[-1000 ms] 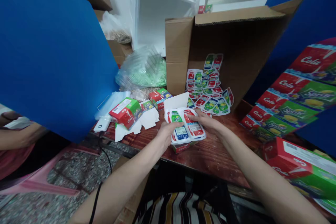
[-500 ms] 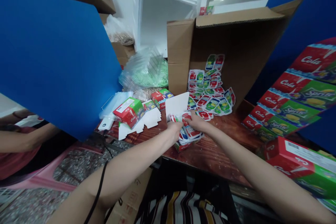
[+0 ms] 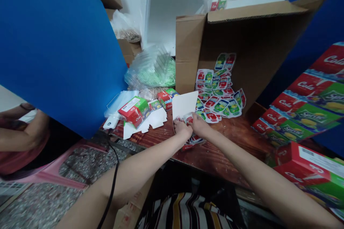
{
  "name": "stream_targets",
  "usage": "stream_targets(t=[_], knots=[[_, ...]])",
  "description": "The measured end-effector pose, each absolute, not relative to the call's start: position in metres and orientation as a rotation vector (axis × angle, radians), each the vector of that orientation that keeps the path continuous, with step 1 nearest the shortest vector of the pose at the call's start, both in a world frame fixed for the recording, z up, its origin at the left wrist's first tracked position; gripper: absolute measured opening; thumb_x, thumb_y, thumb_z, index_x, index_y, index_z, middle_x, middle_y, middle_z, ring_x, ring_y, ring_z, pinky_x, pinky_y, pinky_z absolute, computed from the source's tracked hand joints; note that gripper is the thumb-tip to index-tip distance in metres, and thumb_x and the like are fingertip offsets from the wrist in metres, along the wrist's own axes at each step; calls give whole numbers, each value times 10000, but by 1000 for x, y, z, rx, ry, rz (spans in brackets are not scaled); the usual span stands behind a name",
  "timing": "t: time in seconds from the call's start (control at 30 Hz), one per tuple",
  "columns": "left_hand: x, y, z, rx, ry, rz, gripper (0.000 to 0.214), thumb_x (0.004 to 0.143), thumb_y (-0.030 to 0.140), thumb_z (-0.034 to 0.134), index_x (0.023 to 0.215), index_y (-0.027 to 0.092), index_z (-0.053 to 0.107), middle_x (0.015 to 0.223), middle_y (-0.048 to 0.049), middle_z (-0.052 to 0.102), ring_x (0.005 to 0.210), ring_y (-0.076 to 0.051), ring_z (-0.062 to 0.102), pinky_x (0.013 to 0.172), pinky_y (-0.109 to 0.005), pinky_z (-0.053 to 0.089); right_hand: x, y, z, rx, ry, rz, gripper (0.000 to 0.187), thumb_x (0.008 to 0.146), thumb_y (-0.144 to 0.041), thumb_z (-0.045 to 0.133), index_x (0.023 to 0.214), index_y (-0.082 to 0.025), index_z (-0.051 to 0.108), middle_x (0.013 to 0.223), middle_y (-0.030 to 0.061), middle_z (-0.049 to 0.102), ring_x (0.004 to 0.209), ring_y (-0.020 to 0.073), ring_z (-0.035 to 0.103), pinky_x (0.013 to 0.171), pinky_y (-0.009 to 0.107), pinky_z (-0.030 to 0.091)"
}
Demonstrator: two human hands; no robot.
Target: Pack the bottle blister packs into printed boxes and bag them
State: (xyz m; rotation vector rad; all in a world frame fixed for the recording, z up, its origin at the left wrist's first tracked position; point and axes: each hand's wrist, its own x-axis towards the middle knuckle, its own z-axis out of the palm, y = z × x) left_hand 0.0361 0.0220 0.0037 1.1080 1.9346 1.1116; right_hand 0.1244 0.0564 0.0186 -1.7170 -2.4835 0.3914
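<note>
Dark red wooden table carries the small box with its white flap raised, the packets at its mouth. One second earlier these packets lay wide and flat; now they are mostly covered, the hands closer together. Left hand and right hand touch them with bent fingers, but whether these clamp I cannot tell
</note>
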Motion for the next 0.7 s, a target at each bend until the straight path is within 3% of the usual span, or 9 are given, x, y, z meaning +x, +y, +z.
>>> stream_targets(t=[0.13,0.23,0.37,0.43,0.53,0.63,0.7], knots=[[25,-2,12,1742,2044,897,607,766,68,557,1346,87,378,1452,-263,314,1359,-359,329,1079,-464,315,129,39,19,-1659,-2493,155,533,964,-239,346,1440,-17,250,1353,279,431,1236,333,446,920,388,419],[14,-18,11,2204,2052,659,393,809,139,543,1197,79,519,1406,-239,383,1371,-356,301,1083,-478,317,134,32,16,-1533,-2558,-218,434,957,-194,331,1376,-99,396,1242,239,497,1083,320,518,796,372,452],[7,-27,9,2295,2125,711,232,842,285,561,985,113,623,1336,-207,451,1399,-396,195,1109,-588,197,139,36,17,-1358,-2729,-359,268,923,-189,433,1129,-124,591,1111,183,558,1061,304,490,829,369,424],[6,-28,8,2132,2128,918,249,869,314,522,1032,149,610,1322,-179,451,1371,-359,278,1091,-561,255,141,37,23,-1375,-2711,-363,257,937,-216,422,1089,-128,609,1098,175,566,1046,303,488,841,391,411],[4,-31,0,1717,2082,1214,413,878,300,489,1260,144,463,1300,-178,457,1274,-293,432,1037,-458,372,149,32,33,-1301,-2633,-287,316,962,-328,399,1117,-150,610,1123,157,574,1065,304,478,888,432,389],[-2,-33,-11,1475,1921,1254,526,860,289,502,1340,127,362,1301,-185,502,1248,-286,475,1031,-423,385,161,24,32,-970,-2741,-23,353,928,-431,481,1167,-208,612,1122,102,603,1104,265,488,1002,444,339],[-6,-32,-15,1420,1814,1223,525,853,283,513,1340,154,364,1290,-164,541,1221,-278,509,1017,-411,400,167,22,24,-872,-2785,82,309,914,-397,521,1141,-223,641,1157,89,601,1162,260,474,1050,455,310]])
